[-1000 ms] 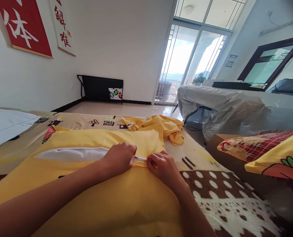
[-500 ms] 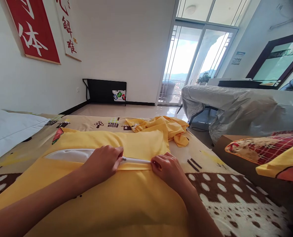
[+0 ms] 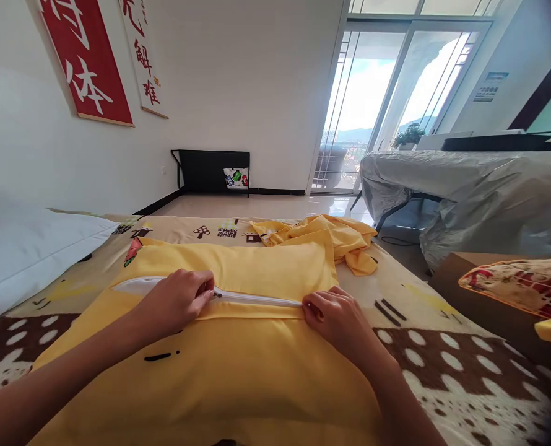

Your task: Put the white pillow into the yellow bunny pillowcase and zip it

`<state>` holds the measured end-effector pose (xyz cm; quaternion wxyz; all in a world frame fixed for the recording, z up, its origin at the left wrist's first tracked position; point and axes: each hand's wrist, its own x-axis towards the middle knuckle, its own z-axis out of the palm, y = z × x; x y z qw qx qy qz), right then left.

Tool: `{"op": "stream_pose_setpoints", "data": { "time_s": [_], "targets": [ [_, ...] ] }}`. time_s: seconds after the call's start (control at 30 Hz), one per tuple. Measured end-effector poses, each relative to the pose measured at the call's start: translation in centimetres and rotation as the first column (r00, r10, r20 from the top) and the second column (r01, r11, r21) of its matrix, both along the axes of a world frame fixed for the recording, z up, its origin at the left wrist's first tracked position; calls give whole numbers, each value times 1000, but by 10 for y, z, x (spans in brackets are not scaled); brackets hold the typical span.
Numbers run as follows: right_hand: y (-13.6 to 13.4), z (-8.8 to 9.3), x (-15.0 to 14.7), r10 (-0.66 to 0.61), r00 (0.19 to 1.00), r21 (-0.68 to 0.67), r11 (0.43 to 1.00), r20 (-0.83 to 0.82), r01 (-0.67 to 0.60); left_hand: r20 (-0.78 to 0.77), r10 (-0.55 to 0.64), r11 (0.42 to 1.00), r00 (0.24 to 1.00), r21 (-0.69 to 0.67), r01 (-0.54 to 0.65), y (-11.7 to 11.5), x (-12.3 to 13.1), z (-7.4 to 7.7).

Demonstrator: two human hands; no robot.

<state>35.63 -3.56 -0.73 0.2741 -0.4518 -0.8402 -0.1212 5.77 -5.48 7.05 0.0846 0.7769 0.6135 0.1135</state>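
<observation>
A yellow pillowcase [image 3: 257, 371] lies in front of me with a white pillow insert [image 3: 136, 284] showing through its opening on the left. A white zipper [image 3: 257, 298] runs across it, closed between my hands and open left of my left hand. My left hand [image 3: 182, 301] pinches at the dark zipper slider [image 3: 218, 293], whose pull tab is hidden by the fingers. At the zipper's right end, my right hand [image 3: 334, 313] is closed on the pillowcase edge.
A patterned blanket [image 3: 442, 353] covers the surface beneath. A crumpled yellow cloth [image 3: 326, 232] lies beyond the pillowcase. To the left is a white pillow [image 3: 34, 248]. A cardboard box [image 3: 470, 297] with a patterned cushion [image 3: 517, 279] stands at right, near a plastic-covered table [image 3: 442, 173].
My left hand has drawn the slider leftward along the zipper, and the closed stretch is longer. My right hand keeps its hold at the right end. The whole view has shifted.
</observation>
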Motion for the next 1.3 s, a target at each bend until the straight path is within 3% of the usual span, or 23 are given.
{"op": "stream_pose_setpoints", "data": {
  "time_s": [0.3, 0.6, 0.8, 0.93, 1.1, 1.17, 1.3],
  "targets": [
    [0, 2, 0, 11, 1000, 8, 1000, -5, -11, 69, 35, 999, 997, -20, -33, 3, -18, -3],
    [2, 1, 2, 27, 999, 67, 997, 25, -28, 148, 119, 992, 982, 23, -124, -5, -64, -9],
    [-11, 1, -10, 28, 999, 174, 984, 43, -35, 204, 82, 993, 976, 67, -98, -9, -65, -7],
    [-32, 26, -50, 114, 992, 232, 967, -46, -100, 254, 40, 992, 966, 105, -68, -5, -64, -10],
    [-43, 69, -150, 161, 987, 130, 978, 31, -163, 335, -14, 979, 942, 198, -56, -5, -65, -24],
    [-37, 68, -184, 127, 991, 70, 989, 42, -130, 300, -2, 970, 954, 231, -71, -8, -64, -29],
    [-19, 35, -213, 33, 997, 14, 999, -70, -32, 165, 12, 952, 986, 300, -62, -12, -62, -33]
  ]
}}
